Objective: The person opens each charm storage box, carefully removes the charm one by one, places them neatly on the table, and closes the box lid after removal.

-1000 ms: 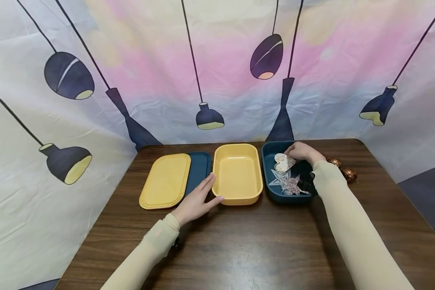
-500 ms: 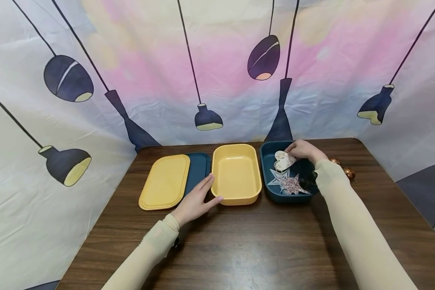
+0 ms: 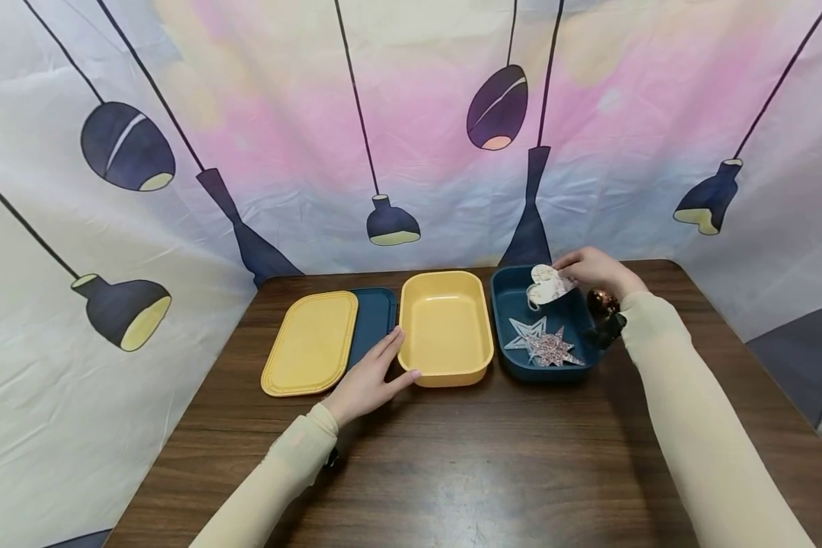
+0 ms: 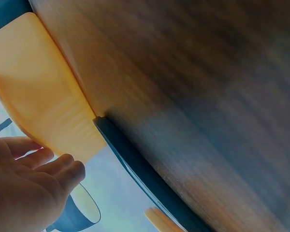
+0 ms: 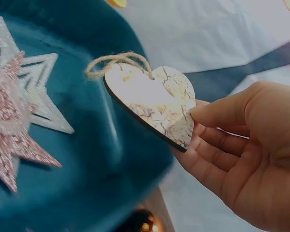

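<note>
A white heart ornament (image 5: 152, 99) with a twine loop and a crackled pattern is pinched between the thumb and fingers of my right hand (image 5: 251, 145), over the far right part of the blue box (image 3: 514, 365). Inside that box lie a silvery star (image 3: 524, 332) and a pink glitter star (image 3: 553, 348), overlapping. My left hand (image 3: 370, 384) rests with extended fingers against the left side of the yellow box (image 3: 447, 327), whose inside shows nothing in it. In the left wrist view the fingers touch the outer wall of the yellow box (image 4: 43, 77).
Left of the yellow box, a yellow lid (image 3: 310, 342) overlaps a dark blue lid (image 3: 377, 316). Copper-coloured baubles (image 3: 601, 303) sit right of the blue box, partly hidden by the right wrist. A printed cloth (image 3: 281, 114) hangs behind the wooden table (image 3: 445, 472).
My right hand has lifted the heart ornament from among the stars, moving up and to the right. My left hand has stayed at the yellow box.
</note>
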`<action>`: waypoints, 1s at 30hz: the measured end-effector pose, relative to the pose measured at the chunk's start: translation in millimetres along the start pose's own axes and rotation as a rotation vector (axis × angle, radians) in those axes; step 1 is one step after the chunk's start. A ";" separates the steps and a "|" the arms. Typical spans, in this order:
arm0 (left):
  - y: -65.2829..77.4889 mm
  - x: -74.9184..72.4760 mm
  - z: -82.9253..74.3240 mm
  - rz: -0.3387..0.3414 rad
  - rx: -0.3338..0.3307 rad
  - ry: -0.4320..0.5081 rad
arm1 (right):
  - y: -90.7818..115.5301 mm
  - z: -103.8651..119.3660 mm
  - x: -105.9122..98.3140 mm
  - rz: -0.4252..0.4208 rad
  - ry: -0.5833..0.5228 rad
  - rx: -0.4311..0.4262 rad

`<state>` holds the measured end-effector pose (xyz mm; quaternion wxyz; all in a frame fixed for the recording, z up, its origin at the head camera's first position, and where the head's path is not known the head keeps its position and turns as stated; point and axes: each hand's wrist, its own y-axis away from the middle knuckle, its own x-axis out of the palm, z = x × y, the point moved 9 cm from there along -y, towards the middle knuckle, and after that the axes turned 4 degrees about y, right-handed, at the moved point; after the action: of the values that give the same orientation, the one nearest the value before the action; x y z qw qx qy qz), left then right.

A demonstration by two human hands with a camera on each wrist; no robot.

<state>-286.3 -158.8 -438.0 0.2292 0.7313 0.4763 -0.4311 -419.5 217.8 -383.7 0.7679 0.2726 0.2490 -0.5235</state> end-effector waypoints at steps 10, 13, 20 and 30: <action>-0.4 1.4 0.7 0.006 -0.009 0.001 | 28.6 -10.7 -45.0 -0.055 0.101 -0.008; -0.5 0.8 -0.3 0.005 -0.005 0.004 | 40.5 -17.8 -57.6 -0.075 0.130 0.007; 0.2 0.3 -1.3 0.012 -0.006 0.008 | 66.0 -40.2 -77.0 -0.085 0.118 0.064; -0.2 1.2 -2.1 0.008 -0.011 0.006 | 89.2 -81.3 -80.4 -0.055 0.102 0.107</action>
<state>-285.4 -156.6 -437.8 0.2336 0.7332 0.4765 -0.4251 -370.0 353.8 -375.1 0.7239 0.3328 0.2668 -0.5423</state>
